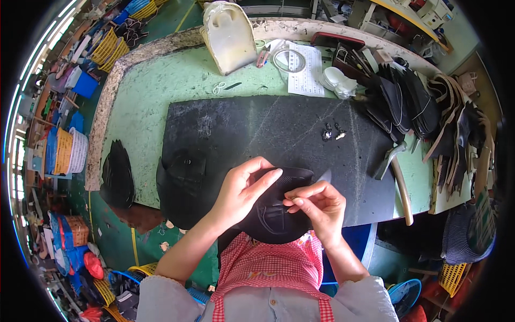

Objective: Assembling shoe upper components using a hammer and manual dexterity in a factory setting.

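A black piece that looks like a shoe upper (276, 231), with straps stitched across it, is held over my lap at the table's near edge. My left hand (241, 190) grips its far left edge, thumb on top. At its right side my right hand (322, 206) is closed in a pinch by the straps. What sits between those fingertips is too small to make out. A similar black piece (185, 185) rests on the dark mat (225, 126) to the left. Small dark and shiny bits (333, 132) lie on the mat at the right.
A hammer (398, 177) lies at the mat's right edge, below stacked black pieces (397, 99). More black pieces (117, 174) are piled at left. Along the back stand a cloudy plastic container (229, 40), a printed sheet (306, 78) with a tape roll (289, 60), and a tool box (346, 59).
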The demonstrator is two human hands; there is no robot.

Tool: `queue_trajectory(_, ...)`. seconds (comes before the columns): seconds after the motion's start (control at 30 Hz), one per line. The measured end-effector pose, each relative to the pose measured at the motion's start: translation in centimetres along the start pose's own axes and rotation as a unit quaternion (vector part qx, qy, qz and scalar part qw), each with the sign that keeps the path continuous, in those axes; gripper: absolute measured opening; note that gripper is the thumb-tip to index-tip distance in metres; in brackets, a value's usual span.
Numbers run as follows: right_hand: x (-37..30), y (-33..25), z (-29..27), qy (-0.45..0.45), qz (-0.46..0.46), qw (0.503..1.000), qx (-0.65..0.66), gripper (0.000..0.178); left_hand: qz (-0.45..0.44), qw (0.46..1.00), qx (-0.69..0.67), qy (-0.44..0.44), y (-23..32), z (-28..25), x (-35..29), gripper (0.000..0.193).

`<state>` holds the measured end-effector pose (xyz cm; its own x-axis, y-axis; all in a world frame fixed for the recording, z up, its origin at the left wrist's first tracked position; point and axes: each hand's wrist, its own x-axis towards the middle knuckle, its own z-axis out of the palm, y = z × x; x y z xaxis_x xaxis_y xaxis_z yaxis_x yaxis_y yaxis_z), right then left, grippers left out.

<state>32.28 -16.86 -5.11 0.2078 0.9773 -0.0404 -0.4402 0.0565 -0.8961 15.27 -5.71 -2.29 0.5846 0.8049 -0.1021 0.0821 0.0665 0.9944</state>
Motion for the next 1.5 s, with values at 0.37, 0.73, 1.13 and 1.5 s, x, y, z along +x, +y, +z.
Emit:
queue_trajectory(0.37, -0.1, -1.3, 1.3, 0.051, -0.106, 0.985, -0.125, 0.016, -0.018, 0.995, -0.101, 0.012, 1.6, 0.7, -1.9, 0.013)
queue_trajectory(0.73, 1.5, -1.4, 2.0, 0.105, -0.163, 0.952, -0.238, 0.061, -0.022, 0.994, -0.104, -0.015, 1.8, -0.1, -2.4, 0.015)
queue_trajectory(1.13, 1.6, -4.4, 1.8, -0.037, -0.094, 0.917, -0.386, 0.021, 0.04, 0.998, 0.047, 0.0, 3.2, -0.3, -4.0, 0.019)
queue_trajectory(1.5, 1.0, -4.6, 1.7, -0.144, -0.042, 0.899, -0.412, 0.019, 0.317, 0.883, 0.346, -0.002, 2.3, -1.2, -4.8, 0.032)
